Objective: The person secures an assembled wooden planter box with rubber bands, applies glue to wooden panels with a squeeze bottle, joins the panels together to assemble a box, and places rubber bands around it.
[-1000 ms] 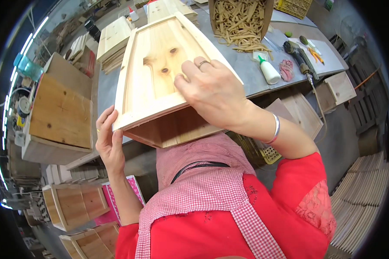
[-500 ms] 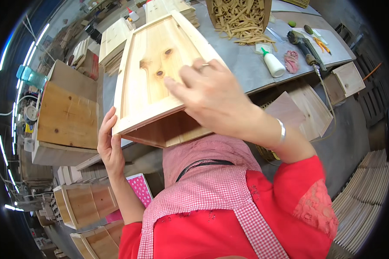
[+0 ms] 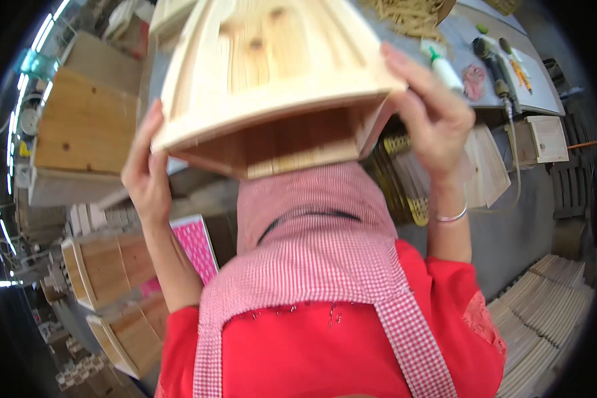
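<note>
A pale pine box (image 3: 298, 60) with a framed, knotty top panel is held in front of me, and its open end faces my body. My left hand (image 3: 146, 162) grips the near left corner, fingers along the side and thumb below. On the near right corner, my right hand (image 3: 438, 113) is closed with its fingers on the top edge and its thumb at the rim. Through the open end I see the box's bare wooden inside (image 3: 302, 139). The far part of the box runs out of the picture.
On the grey worktable to the right are a white glue bottle (image 3: 446, 71), a pink rag (image 3: 473, 81), a corded power tool (image 3: 492, 66) and a heap of wooden strips (image 3: 411, 16). Finished-looking boxes (image 3: 89, 129) stand at left. Stacked slats (image 3: 544, 312) lie at lower right.
My right hand has moved from above the top panel to the right corner and taken hold there. The box sits higher in the picture and its open end shows more.
</note>
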Available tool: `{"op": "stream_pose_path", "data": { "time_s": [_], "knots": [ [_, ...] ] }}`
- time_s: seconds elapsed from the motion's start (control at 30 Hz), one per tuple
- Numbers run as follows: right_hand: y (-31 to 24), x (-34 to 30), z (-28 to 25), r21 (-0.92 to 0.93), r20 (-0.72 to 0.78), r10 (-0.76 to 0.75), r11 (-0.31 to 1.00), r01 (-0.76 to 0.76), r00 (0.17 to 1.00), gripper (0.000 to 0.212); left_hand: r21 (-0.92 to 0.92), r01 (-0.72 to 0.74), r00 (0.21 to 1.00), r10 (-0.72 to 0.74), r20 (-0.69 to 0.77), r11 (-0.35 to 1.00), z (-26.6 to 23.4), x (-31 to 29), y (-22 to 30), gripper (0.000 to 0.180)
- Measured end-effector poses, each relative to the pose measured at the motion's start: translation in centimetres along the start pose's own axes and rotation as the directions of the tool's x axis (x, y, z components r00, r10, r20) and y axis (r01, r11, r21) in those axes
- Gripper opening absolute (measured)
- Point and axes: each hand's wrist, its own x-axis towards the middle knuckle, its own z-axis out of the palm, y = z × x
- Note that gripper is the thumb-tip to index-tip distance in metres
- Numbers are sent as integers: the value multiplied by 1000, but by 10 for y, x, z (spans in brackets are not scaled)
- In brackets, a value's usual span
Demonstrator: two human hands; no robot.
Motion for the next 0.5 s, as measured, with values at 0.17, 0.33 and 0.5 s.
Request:
{"op": "stream_pose_path", "data": {
  "time_s": [0.17,0.33,0.5],
  "knots": [
    [10,5,3,-27,28,-140,990,141,990,35,-198,-29,999,31,9,980,-2,7,-10,33],
    [39,-22,12,169,-91,68,984,-52,993,62,-456,11,996,-49,-71,890,17,-8,-16,72],
    [82,-85,10,-363,429,111,930,58,897,56,305,376,828,-465,314,875,36,-78,-69,51]
  ]
}}
